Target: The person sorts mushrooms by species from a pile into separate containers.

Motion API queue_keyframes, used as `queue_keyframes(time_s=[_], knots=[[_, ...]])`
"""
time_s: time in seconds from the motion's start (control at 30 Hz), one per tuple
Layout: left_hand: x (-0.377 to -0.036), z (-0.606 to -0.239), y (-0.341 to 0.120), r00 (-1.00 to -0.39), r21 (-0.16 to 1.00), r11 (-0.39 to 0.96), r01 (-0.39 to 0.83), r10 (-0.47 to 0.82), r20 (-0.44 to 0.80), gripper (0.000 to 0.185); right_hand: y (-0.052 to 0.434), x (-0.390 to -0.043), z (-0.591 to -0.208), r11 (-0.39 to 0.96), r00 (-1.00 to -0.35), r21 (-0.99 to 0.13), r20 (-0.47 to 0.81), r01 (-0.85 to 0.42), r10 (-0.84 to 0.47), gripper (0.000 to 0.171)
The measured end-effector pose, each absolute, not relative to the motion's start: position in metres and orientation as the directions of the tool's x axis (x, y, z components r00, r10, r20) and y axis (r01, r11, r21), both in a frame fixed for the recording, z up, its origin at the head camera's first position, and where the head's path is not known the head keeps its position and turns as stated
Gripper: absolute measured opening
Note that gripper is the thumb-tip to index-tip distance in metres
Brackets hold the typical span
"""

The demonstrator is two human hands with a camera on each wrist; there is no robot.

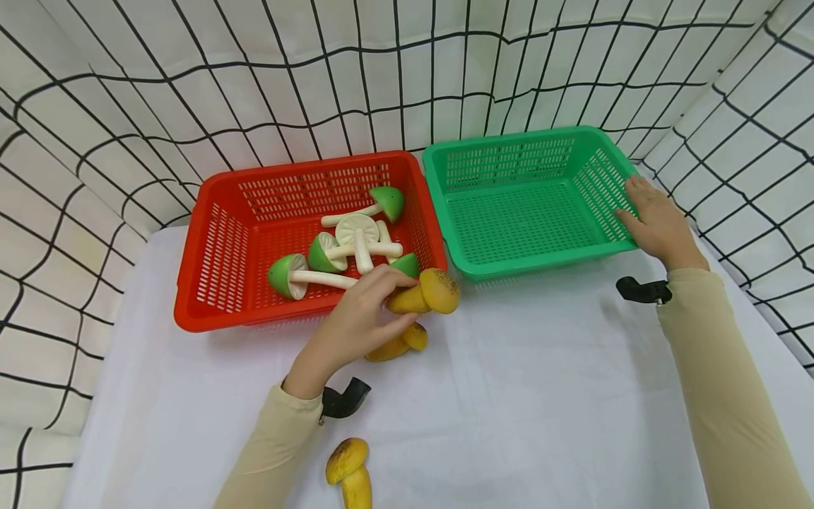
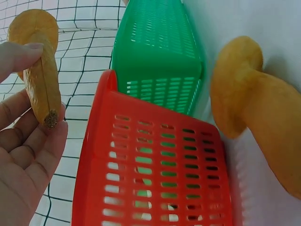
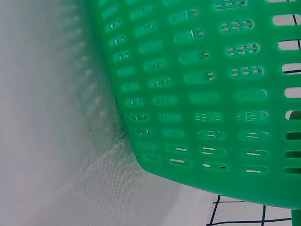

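My left hand [image 1: 359, 314] pinches a yellow-brown mushroom [image 1: 439, 291] by its stem, between thumb and fingers. It is held up in front of the red basket's [image 1: 191, 283] near right corner; the left wrist view shows the stem's dark cut end. Below this hand, a second yellow mushroom [image 2: 273, 117] lies on the cloth, partly covered in the head view. Several green-capped mushrooms [image 1: 289, 276] with white stems lie inside the red basket. My right hand [image 1: 658, 223] rests at the right rim of the green basket [image 1: 509, 268], fingers extended; the right wrist view does not show it.
Nearer the front, another yellow mushroom [image 1: 350, 466] lies on the white cloth [image 1: 509, 410]. The two baskets stand side by side, nearly touching. Black wire mesh panels [image 1: 356, 78] with white sheeting behind them enclose the back and sides.
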State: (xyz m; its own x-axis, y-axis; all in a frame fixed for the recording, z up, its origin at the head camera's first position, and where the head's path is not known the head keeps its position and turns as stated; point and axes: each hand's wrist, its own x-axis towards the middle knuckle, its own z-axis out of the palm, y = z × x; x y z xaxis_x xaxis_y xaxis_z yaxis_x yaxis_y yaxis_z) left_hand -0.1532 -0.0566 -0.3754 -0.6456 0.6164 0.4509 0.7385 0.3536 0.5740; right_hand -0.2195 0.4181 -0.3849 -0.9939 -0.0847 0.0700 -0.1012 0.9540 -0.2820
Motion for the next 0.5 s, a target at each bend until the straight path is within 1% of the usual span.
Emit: queue_keyframes(time_s=[0.3,0.5], knots=[[-0.168,-0.374,-0.037,-0.658,0.605,0.348,0.717,0.624,0.421,0.032,0.419,-0.22,-0.387,0.953,-0.995,-0.288,0.067,-0.093,-0.077,0.062],[-0.176,-0.374,-0.029,-0.681,0.644,0.34,0.685,0.613,0.401,0.033,0.418,-0.22,-0.386,0.952,-0.994,-0.292,0.079,-0.093,-0.073,0.063]])
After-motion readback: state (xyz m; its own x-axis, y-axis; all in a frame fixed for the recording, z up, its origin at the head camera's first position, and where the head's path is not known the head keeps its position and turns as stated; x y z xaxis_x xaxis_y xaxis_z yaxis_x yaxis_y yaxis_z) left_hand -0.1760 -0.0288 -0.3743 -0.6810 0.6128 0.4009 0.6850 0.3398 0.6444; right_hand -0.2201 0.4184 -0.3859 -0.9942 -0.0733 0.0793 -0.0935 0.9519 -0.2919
